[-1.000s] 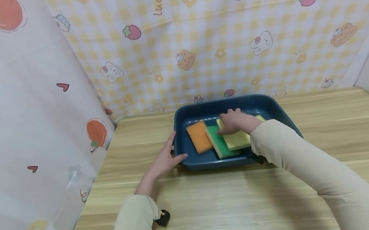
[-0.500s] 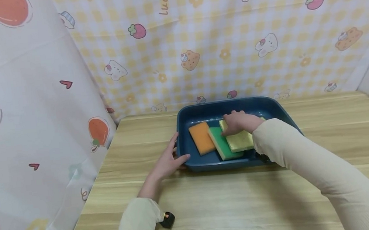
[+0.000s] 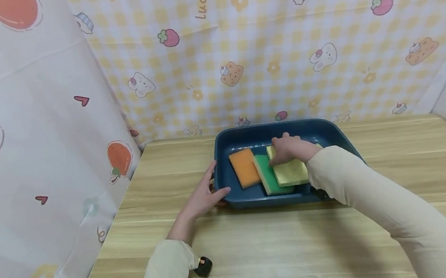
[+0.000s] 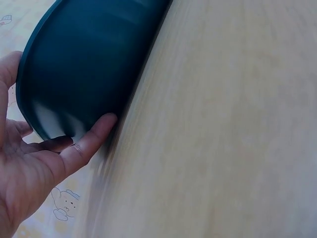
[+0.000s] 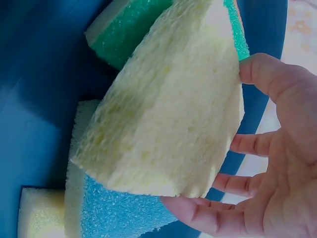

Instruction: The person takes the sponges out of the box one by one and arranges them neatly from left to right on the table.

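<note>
At pan (image 3: 249,202), left fingers (image 4: 91,141) spread, right fingers (image 5: 208,214) pinching sponge (image 5: 163,119) — wrist view adds blue one (image 5: 116,208)

The blue pan (image 3: 269,200) bars sideways reach but opens upward.

A dark blue pan (image 3: 269,200) sits by the bench's (image 3: 266,251) far edge. Between its long edges, a flat yellow sponge (image 3: 293,174) is held.

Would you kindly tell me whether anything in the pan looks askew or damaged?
The sponges are untidy: the yellow sponge in the right hand slants across the green sponge and blue sponge, rather than lining up with them. No spill or obvious damage shows in the pan.
</note>
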Demonstrator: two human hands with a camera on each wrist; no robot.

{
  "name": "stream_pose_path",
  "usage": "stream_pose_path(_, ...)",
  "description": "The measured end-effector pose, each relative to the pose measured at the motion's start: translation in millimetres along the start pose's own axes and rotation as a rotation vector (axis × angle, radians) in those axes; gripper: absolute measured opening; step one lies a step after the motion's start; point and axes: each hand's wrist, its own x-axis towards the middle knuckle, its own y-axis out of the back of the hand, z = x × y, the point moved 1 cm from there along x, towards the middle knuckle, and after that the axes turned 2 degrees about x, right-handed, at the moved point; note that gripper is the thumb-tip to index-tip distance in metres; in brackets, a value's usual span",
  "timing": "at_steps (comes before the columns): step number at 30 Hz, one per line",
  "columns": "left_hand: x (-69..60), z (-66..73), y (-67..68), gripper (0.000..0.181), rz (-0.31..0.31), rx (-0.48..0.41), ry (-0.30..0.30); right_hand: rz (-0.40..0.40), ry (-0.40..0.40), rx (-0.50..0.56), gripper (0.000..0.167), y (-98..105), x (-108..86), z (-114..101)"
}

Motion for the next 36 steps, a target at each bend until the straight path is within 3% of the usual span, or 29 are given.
stream_pose_path(11, 0.0, -1.6, -0.2, 0.081, -0.007, 0.004, 0.017, 0.059, 0.013, 0.012, 0.080, 8, -31.9, -14)
stream_pose_path(16, 0.5, -1.1, -0.5, 0.081, -0.013, 0.003, 0.019, 0.057, 0.063, 0.003, 0.082, 3, -53.2, -30)
stream_pose_path(28, 1.5, -0.4, 1.1, 0.081, -0.010, 0.007, 0.040, 0.115, 0.150, -0.119, 0.084, -22, -104.6, -75)
stream_pose_path(34, 1.2, 0.0, 1.1, 0.081, -0.023, 0.002, 0.028, 0.088, 0.186, -0.139, 0.082, -41, -122.6, -88)
stream_pose_path(36, 4.3, -6.6, 1.5, 0.081, -0.014, 0.008, 0.019, 0.075, 0.191, -0.137, 0.083, -48, -126.8, -91)
